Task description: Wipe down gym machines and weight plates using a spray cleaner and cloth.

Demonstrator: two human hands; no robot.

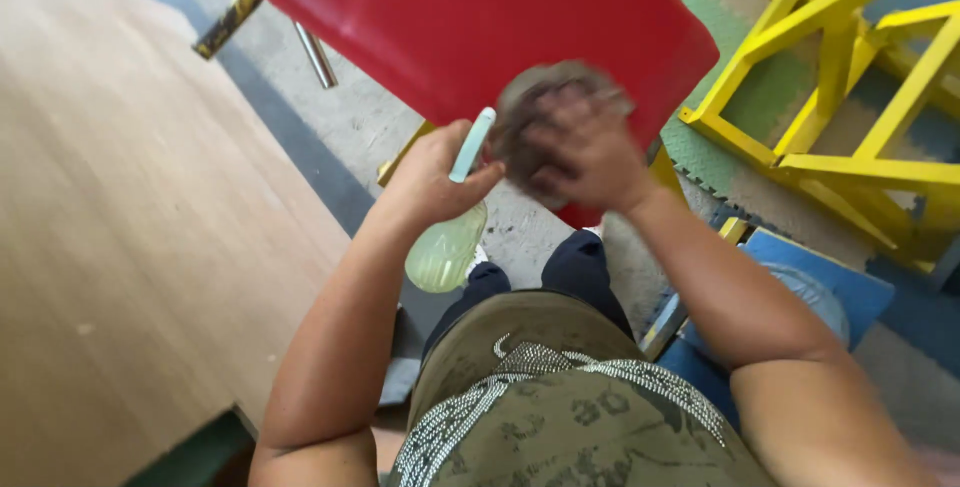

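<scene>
Left hand (432, 173): closed around neck of spray bottle (447, 247), thumb across pale green trigger head (472, 145), translucent yellow-green body hanging below fist, tilted slightly toward near left. Right hand (585, 154): fingers curled down over grey-brown cloth (530, 112), gripping it; cloth bunched, blurred, pressed against near edge of red panel (470, 22). Both hands just beside each other at scene centre, trigger head between thumb and cloth, contact between trigger head and cloth not determinable. Red panel: flat, glossy, tilted, spanning far centre, near right corner rounded. Under panel at far left: chrome tube (316, 55) and yellow-black striped bar (228, 23), both slanted. Left of scene: large wooden board (120, 247), plain tan surface, edge running diagonally from far centre-left to near left. Right of scene: yellow frame (850, 97) of square bars, lying on foam floor mats (720, 162) in green, tan and grey-blue interlocking tiles. Near right: blue flat piece (840, 282) on floor, partly hidden behind right forearm. Floor between board and mats: grey concrete (360, 122) with darker strip alongside board. Near centre: olive patterned shirt (560, 407) with 2 beaded bands, dark trousers (575, 272) below bottle.
</scene>
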